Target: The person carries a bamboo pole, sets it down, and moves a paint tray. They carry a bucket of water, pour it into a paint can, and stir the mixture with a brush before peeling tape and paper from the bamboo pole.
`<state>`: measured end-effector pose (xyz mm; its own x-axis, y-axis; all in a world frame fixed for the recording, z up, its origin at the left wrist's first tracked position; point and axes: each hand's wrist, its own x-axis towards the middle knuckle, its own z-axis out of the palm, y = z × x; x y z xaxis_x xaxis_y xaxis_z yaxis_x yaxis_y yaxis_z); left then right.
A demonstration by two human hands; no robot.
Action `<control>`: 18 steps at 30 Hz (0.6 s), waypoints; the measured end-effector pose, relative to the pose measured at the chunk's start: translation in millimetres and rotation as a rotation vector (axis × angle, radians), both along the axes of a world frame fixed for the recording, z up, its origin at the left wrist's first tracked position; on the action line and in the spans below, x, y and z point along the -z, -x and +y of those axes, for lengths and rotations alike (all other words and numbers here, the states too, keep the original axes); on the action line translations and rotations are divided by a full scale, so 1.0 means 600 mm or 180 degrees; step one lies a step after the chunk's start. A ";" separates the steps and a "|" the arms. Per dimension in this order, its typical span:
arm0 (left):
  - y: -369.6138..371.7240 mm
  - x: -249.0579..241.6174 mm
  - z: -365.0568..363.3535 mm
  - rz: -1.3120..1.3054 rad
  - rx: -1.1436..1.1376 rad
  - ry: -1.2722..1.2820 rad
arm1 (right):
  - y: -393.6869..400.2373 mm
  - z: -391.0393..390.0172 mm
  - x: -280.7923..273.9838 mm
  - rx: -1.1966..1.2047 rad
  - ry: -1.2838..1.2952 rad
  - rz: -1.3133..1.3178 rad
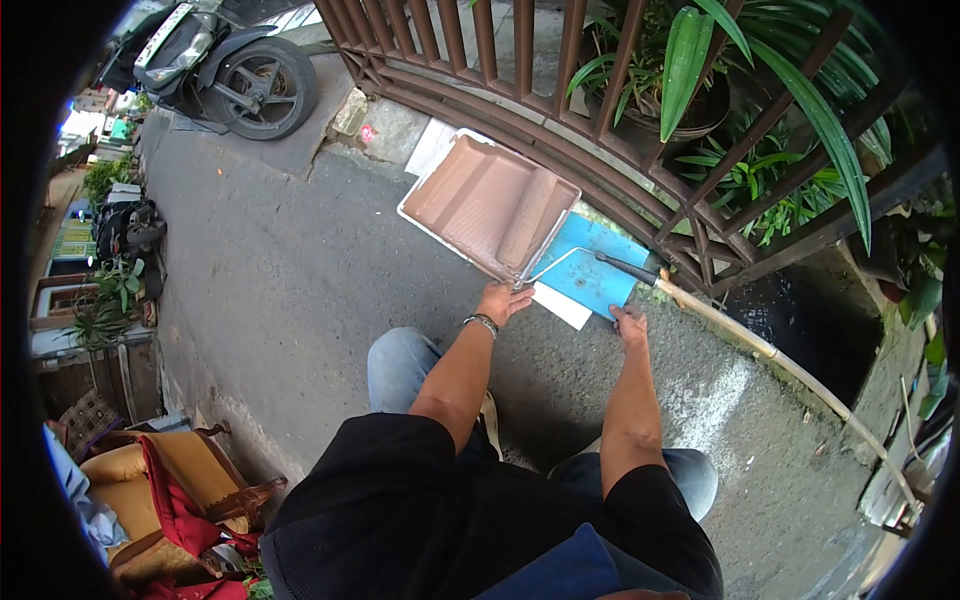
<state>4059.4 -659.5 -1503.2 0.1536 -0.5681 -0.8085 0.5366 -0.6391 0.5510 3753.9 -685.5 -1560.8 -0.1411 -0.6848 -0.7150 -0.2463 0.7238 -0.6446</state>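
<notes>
A paint tray (460, 195) with brown paint lies on the ground beside the fence, and a brown-coated roller (527, 217) rests in it. The roller's wire frame leads to a black grip and a long bamboo pole (745, 333) running to the lower right. My left hand (504, 303) is at the tray's near corner, its fingers closed on the edge. With my right hand (630, 326) I pinch the near edge of a blue sheet (590, 268), which lies partly under the roller frame. A white sheet (562, 306) shows beside the blue one.
A brown metal fence (545, 115) runs along the far side, with potted plants (690, 95) behind it. A motorcycle (255, 85) stands at the upper left. An old armchair (165, 490) is at the lower left. A dark drain opening (815, 325) lies right of the pole.
</notes>
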 end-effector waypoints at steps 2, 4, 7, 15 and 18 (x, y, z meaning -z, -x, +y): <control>-0.004 -0.001 0.006 -0.0015 0.0345 -0.0107 | -0.005 0.001 0.003 0.0221 0.0101 -0.0060; -0.010 -0.006 0.011 -0.0023 0.0513 -0.0269 | -0.008 0.006 0.008 0.0285 0.0157 0.0026; -0.016 -0.006 0.008 -0.0066 0.0447 -0.0481 | -0.009 0.009 0.003 0.0207 0.0163 0.0295; 0.000 0.008 0.028 -0.0864 0.0942 -0.0432 | -0.004 0.022 0.005 0.0436 -0.0017 0.0145; 0.015 0.010 0.035 -0.0781 0.1198 -0.0502 | 0.008 0.033 0.015 0.0724 -0.0106 0.0033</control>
<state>4050.2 -638.5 -1509.4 0.1580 -0.4940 -0.8550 0.1179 -0.8502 0.5130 3749.1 -665.9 -1570.1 -0.2966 -0.6106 -0.7343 -0.0809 0.7822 -0.6178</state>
